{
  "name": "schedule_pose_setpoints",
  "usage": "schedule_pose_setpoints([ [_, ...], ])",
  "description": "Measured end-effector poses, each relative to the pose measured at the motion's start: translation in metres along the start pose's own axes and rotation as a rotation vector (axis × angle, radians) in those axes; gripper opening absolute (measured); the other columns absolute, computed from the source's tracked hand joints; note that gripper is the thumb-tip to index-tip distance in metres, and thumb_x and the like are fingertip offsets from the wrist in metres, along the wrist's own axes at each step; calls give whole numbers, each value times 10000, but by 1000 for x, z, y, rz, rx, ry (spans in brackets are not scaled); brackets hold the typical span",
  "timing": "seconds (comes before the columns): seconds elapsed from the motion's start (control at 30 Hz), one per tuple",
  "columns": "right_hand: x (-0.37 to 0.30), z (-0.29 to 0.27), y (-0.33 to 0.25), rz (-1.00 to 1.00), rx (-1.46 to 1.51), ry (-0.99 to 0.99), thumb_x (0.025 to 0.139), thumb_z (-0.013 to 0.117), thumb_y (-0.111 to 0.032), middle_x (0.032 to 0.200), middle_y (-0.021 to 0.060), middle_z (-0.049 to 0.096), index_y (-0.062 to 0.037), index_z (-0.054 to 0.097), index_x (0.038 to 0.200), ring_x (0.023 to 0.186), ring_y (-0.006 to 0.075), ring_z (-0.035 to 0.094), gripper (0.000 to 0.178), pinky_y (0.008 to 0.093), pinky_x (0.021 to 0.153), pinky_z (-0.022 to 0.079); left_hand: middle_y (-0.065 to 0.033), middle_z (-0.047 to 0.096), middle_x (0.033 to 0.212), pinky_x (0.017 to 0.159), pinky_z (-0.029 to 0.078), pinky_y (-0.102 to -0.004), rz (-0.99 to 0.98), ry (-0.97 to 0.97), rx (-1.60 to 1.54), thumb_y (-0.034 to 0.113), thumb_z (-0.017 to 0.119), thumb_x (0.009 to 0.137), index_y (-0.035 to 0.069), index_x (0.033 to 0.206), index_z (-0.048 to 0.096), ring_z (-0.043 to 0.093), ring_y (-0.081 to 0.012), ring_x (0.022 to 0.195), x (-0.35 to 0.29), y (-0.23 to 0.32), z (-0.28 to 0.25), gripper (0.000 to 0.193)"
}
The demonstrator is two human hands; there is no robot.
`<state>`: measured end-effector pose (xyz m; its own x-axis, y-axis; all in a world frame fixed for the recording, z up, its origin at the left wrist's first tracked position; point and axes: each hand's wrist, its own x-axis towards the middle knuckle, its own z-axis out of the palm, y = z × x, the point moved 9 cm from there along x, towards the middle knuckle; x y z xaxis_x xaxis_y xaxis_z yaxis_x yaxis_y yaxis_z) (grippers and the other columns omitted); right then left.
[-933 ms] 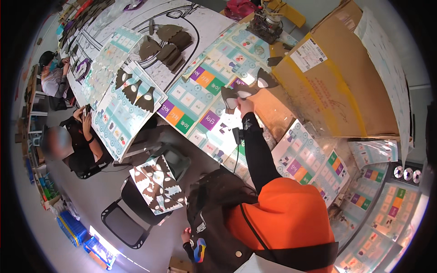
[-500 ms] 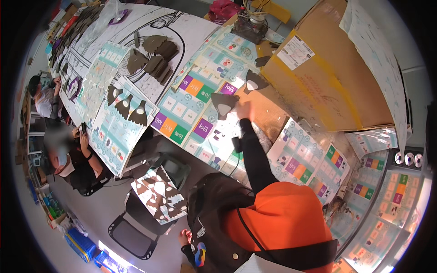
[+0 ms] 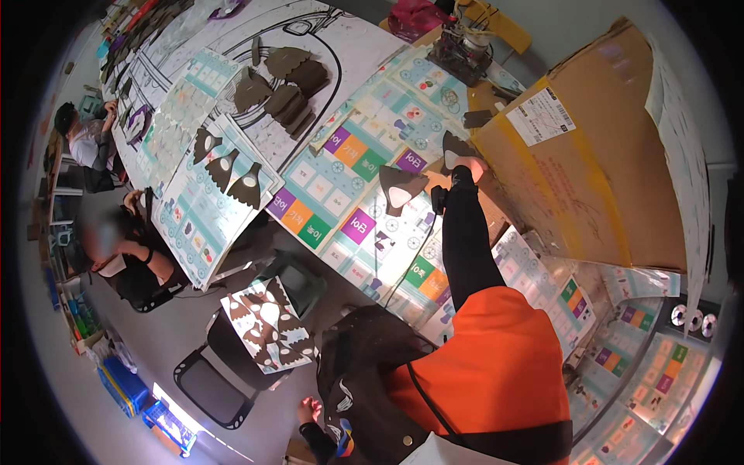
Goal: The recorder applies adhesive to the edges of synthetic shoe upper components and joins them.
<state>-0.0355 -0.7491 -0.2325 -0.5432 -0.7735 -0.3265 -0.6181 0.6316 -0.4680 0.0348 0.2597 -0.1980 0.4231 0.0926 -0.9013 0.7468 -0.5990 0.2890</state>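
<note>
Your right hand point(image 3: 470, 166) is at the upper right of centre, at the end of an orange and black sleeve point(image 3: 473, 240). Its fingers are at the lower edge of a dark scalloped piece point(image 3: 455, 146) and cover part of it. You have the fingers bunched together, seen from the back, so I cannot tell whether they pinch the piece or only rest against it. A small black device point(image 3: 439, 200) sits beside that wrist, with a thin cable running down from it.

Your left hand point(image 3: 308, 409) is low in the frame, left of centre, near your dark vest point(image 3: 364, 372) and well apart from the pieces. Its fingers are loosely curled; how far it is open, or whether it holds anything, you cannot tell from this view.

Just left of your right hand, a second dark piece point(image 3: 401, 182) with a pale oval lies on the printed sheets point(image 3: 318, 186) covering the table. Right of the hand, a large cardboard box point(image 3: 589, 178) fills the upper right, and a small machine point(image 3: 457, 54) stands at the top.

On the stack of sheets point(image 3: 186, 225) left of centre, you have three similar dark pieces point(image 3: 222, 168) in a slanting row. A pile of dark pieces point(image 3: 291, 108) lies above them on the white drawing-covered surface point(image 3: 349, 50). Below, a chair point(image 3: 213, 387) bears a sheet crowded with cut-out shapes point(image 3: 256, 325). Two co-workers sit at the left edge.
</note>
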Motion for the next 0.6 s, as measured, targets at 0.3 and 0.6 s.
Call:
schedule_pose_setpoints([
  [0.3, -103, 4, -31, -268, 600, -692, 963, 651, -134, 862, 72, 689, -34, 656, 1028, 702, 184, 729, 119, 294, 575, 556, -161, 668, 905, 494, 455, -253, -38, 89, -247, 146, 601, 969, -13, 1167, 598, 624, -188, 632, -2, 16, 8, 254],
  [0.6, -145, 49, 28, -1198, -10, -499, 895, 684, -386, 635, 173, 689, 61, 728, 815, 610, 345, 693, 456, 445, 632, 551, -77, 697, 851, 533, 540, -283, -51, 75, -224, 157, 650, 939, 18, 1066, 636, 690, -161, 696, -4, -3, 45, 189],
])
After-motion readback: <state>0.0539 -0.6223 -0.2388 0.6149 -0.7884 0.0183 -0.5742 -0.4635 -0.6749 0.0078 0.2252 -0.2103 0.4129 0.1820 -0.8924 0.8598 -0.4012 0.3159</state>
